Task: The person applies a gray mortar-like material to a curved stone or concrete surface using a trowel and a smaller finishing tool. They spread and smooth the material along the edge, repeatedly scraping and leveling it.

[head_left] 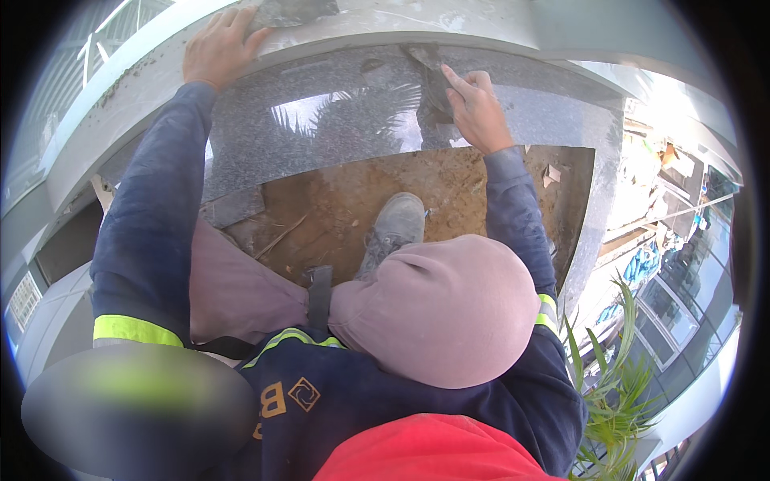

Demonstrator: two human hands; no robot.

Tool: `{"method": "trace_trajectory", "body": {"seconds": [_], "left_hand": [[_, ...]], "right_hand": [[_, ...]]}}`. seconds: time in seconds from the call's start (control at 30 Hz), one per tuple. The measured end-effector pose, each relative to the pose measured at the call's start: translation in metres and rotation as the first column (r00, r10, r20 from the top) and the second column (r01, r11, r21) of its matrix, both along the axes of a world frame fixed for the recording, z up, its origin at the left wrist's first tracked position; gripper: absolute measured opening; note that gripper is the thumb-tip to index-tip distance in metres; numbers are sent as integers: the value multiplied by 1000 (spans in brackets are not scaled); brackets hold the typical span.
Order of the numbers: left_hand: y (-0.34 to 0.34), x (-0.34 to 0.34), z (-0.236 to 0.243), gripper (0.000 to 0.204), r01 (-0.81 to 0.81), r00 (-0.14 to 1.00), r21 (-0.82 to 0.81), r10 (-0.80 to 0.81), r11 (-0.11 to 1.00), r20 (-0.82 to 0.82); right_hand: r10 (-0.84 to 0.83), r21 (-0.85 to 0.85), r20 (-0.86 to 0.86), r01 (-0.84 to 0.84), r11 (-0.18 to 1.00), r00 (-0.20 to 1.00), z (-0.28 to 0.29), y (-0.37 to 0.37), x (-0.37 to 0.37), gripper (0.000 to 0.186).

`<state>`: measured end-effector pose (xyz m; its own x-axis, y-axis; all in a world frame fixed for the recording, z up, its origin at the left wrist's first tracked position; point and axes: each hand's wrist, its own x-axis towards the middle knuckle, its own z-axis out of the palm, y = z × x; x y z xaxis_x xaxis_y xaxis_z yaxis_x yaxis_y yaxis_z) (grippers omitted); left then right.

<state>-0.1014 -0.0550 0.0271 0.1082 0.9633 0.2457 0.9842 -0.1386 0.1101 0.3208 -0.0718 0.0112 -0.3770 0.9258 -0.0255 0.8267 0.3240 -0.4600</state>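
My right hand [477,108] grips a small trowel [429,80], and its dark blade lies against the top of a polished grey granite slab [321,120]. My left hand [220,44] rests flat with fingers spread on the pale curved concrete ledge [144,72] above the slab. Its fingertips touch the edge of a grey lump of mortar [293,10]. Both arms are in dark blue sleeves with yellow reflective bands.
Behind the slab lies a bed of brown soil [345,204] with sticks and debris, where my grey shoe [395,228] stands. My bent knee in mauve trousers [449,309] fills the middle. A green palm plant [618,393] rises at the lower right, with buildings far below.
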Motion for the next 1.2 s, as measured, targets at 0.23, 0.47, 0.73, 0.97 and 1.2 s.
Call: {"method": "trace_trajectory", "body": {"seconds": [0.23, 0.47, 0.73, 0.97, 1.2], "left_hand": [[2, -10, -16, 47, -14, 995, -37, 10, 999, -104], [-1, 4, 4, 40, 13, 995, 2, -13, 1000, 94], [2, 4, -2, 39, 35, 999, 47, -37, 998, 30], [2, -20, -26, 52, 1, 989, 13, 1, 1000, -150], [-3, 1, 0, 38, -21, 1000, 25, 21, 999, 14]], "right_hand": [[13, -56, -13, -13, 998, 1000, -13, 1, 5, 43], [-14, -84, 14, 15, 996, 1000, 8, -1, 19, 43], [-46, -85, 0, 46, 995, 999, -22, 5, 32, 44], [12, -175, 37, -5, 985, 999, 1, 9, 43, 44], [2, -122, -20, -5, 993, 1000, 9, -4, -18, 43]]}}
